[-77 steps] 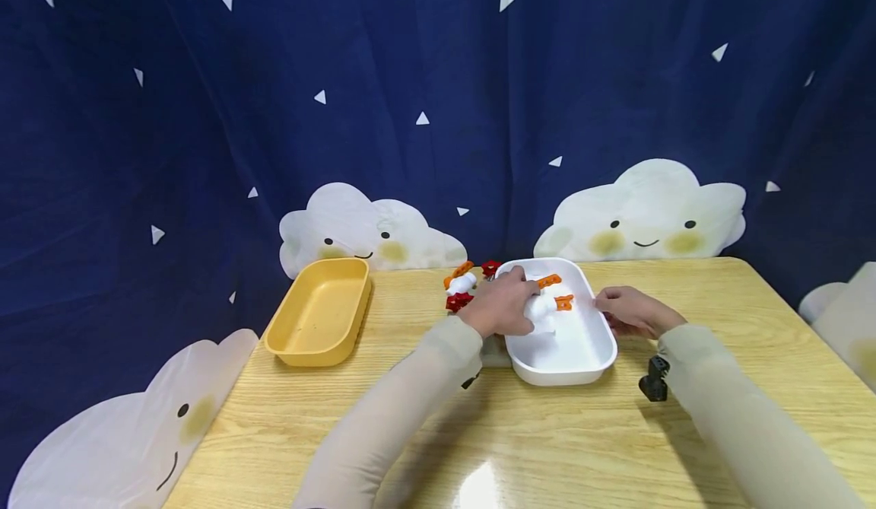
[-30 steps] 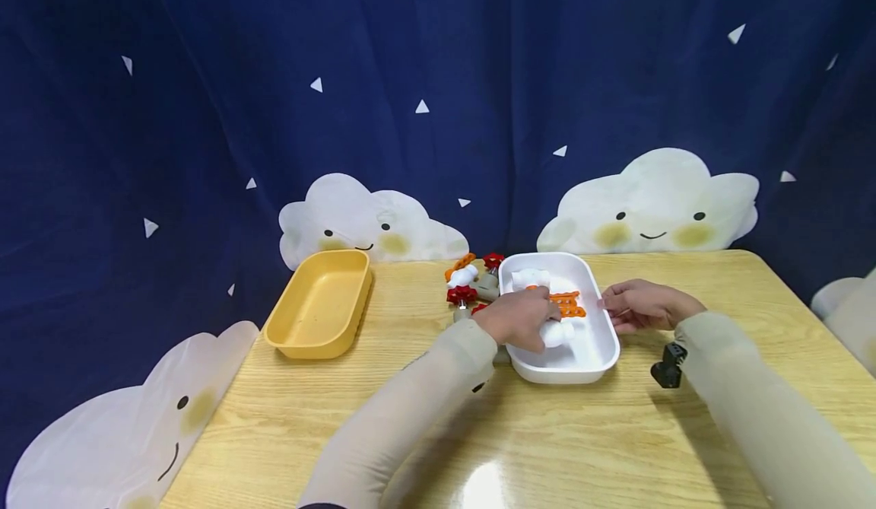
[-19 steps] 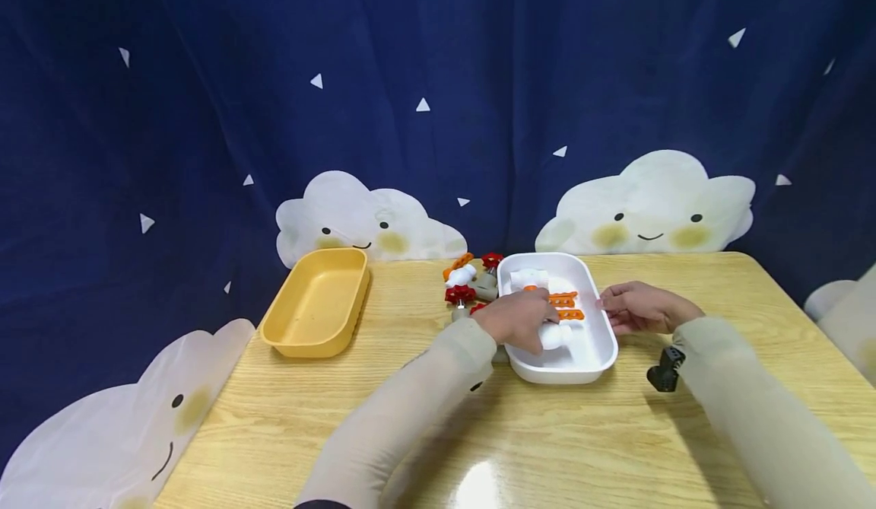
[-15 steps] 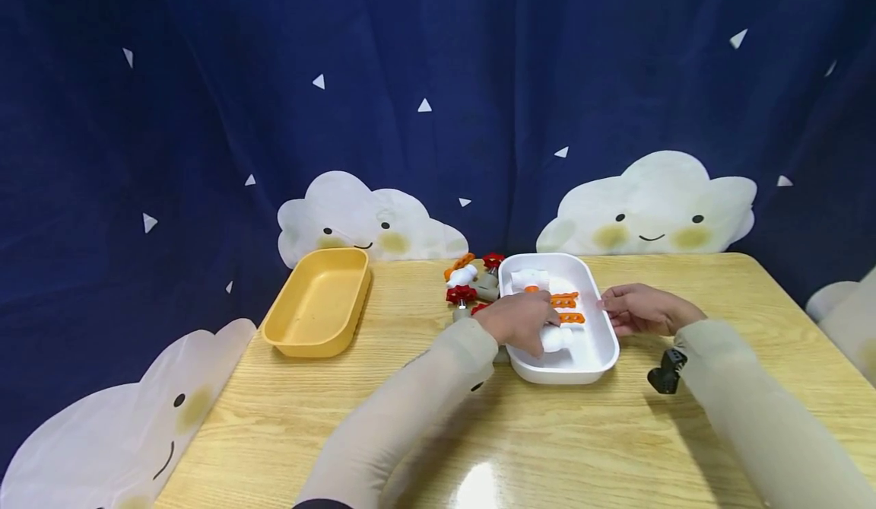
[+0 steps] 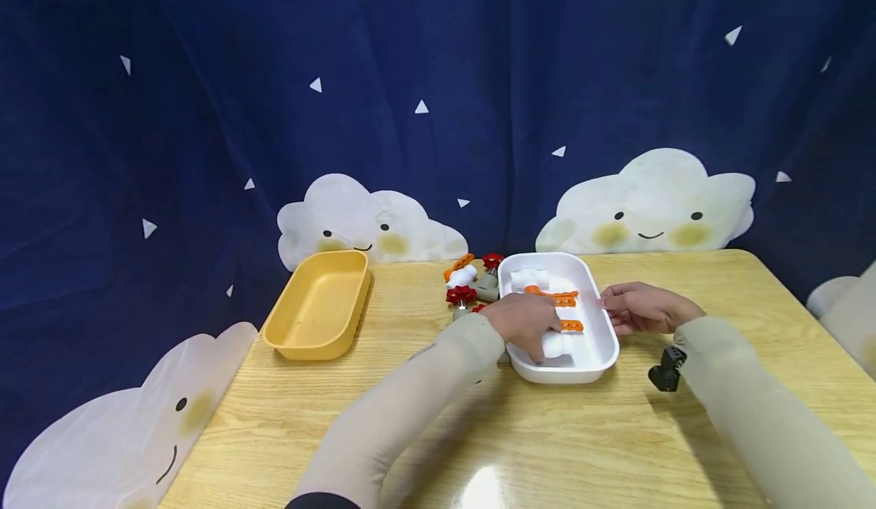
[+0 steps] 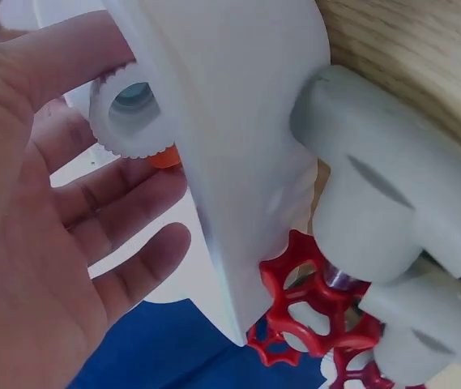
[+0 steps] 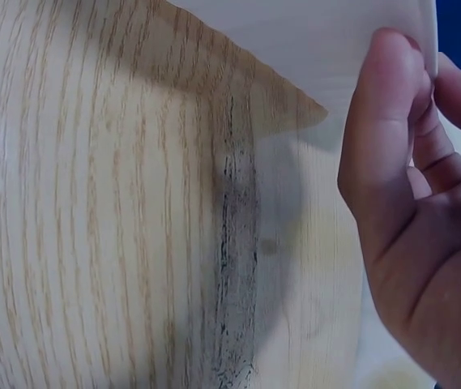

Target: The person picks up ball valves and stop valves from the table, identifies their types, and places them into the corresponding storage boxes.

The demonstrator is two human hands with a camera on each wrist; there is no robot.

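Note:
My left hand (image 5: 527, 322) reaches into the white tray (image 5: 595, 353) and holds a white plastic ball valve (image 5: 557, 344) with an orange handle (image 5: 572, 326). In the left wrist view, the fingers curl about the valve's ribbed collar (image 6: 113, 130); part of the valve is hidden by the hand and tray wall. Another white ball valve (image 5: 529, 279) with an orange handle lies at the tray's far end. On the tray's right side, my right hand (image 5: 639, 307) pinches the rim, thumb against the outer wall in the right wrist view.
Left of the tray, grey pipe valves (image 6: 376, 194) with red handwheels (image 5: 461, 294) lie close against its wall. Behind them is another white valve (image 5: 461, 276) with an orange handle. A yellow tray (image 5: 349, 334) stands further left on the wooden table (image 5: 424, 433).
My left hand moved from the tray's far left towards its near half with the white ball valve, whose orange handle shifted nearer to me. The right hand stays at the rim.

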